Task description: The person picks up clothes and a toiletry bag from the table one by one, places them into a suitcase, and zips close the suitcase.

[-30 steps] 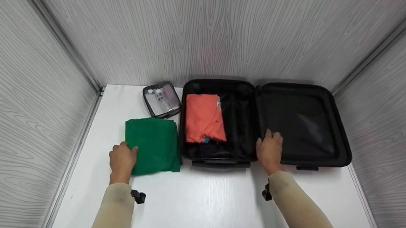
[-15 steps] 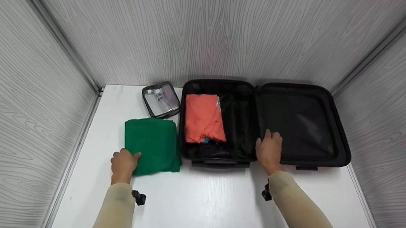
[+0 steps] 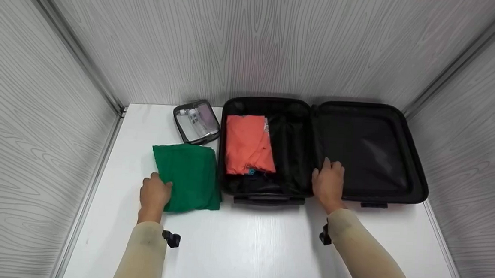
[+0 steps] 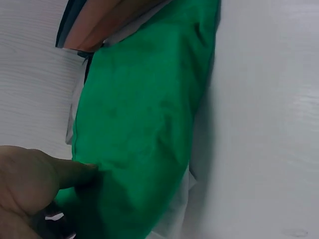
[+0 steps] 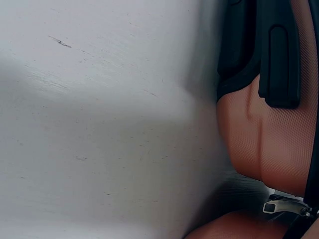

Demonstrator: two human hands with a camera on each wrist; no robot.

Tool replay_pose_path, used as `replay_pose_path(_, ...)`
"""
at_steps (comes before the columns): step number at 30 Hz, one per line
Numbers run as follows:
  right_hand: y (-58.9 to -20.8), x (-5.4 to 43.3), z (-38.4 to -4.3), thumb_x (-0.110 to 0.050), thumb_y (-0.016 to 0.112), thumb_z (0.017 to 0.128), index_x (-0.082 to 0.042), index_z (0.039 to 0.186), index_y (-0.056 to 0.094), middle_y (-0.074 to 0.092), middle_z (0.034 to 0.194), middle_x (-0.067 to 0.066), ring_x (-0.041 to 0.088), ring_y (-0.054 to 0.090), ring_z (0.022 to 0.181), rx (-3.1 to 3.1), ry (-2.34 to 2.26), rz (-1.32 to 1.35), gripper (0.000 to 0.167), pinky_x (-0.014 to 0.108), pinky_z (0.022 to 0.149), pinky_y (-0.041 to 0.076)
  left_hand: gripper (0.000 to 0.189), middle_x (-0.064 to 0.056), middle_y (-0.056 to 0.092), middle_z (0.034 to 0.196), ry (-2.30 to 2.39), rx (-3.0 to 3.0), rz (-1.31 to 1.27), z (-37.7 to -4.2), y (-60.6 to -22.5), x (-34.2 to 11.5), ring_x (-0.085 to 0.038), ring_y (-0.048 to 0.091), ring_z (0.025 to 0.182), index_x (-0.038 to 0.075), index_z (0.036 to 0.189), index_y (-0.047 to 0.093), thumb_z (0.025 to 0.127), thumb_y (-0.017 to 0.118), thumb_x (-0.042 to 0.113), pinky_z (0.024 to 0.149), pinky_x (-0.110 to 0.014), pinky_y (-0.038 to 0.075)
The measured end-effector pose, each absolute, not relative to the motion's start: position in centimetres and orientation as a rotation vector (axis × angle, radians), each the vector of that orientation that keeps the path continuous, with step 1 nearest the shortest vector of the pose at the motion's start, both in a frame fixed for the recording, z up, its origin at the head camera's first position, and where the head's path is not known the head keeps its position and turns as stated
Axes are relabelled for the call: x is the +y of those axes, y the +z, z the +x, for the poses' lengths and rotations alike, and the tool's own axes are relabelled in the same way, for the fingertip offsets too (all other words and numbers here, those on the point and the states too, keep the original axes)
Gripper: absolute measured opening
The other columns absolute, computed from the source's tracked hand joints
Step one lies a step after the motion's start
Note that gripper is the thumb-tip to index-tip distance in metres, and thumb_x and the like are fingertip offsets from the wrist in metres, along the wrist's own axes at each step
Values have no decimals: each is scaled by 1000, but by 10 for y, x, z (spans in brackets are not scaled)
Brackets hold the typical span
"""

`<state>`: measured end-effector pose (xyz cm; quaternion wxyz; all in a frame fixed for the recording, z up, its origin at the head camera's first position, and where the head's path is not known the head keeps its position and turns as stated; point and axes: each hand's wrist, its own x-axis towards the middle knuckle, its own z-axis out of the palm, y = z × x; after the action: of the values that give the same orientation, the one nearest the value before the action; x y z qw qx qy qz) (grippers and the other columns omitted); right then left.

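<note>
A folded green garment (image 3: 191, 176), seemingly clothing, lies on the white table left of the suitcase. My left hand (image 3: 155, 195) pinches its left edge; in the left wrist view the thumb (image 4: 75, 172) lies on top and the fingers are mostly hidden. The open suitcase (image 3: 291, 159), black inside with a rose-gold shell, has its two halves spread flat. Near its front hinge, my right hand (image 3: 329, 182) grips the rim, fingers bent over it. Inside the left half lies a folded orange garment (image 3: 249, 143), with a bit of blue showing under its front edge.
A clear pouch (image 3: 197, 121) with black trim and small bottles inside lies behind the green garment, against the suitcase. Wood-grain panels (image 3: 253, 40) close off the back and both sides. A black handle (image 3: 269, 200) juts from the suitcase's front.
My left hand has shifted slightly right along the green garment's left edge, which is now drawn inward at the front. The right hand and suitcase have stayed still.
</note>
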<state>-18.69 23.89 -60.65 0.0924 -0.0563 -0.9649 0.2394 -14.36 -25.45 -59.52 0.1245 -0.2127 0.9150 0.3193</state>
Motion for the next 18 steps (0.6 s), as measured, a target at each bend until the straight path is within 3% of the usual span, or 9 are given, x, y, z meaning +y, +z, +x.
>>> replay_pose_path(10,-608,241,-187,-19,60,107,15,151,44,51,132,36,49,50,122,-2884,672,-131,57,57,104,48,72,-41,40,156,1070,2600,-583,-151,-590,-245,-55,45,143,-14,161,15,109,50,21,116,-64,40)
replay_pose_path(18,-609,241,-189,-20,59,108,13,152,44,50,134,35,49,49,125,-2896,707,-159,58,57,105,48,69,-40,34,160,946,2661,-475,-152,-590,-241,-56,39,146,-6,165,21,108,50,20,118,-66,36)
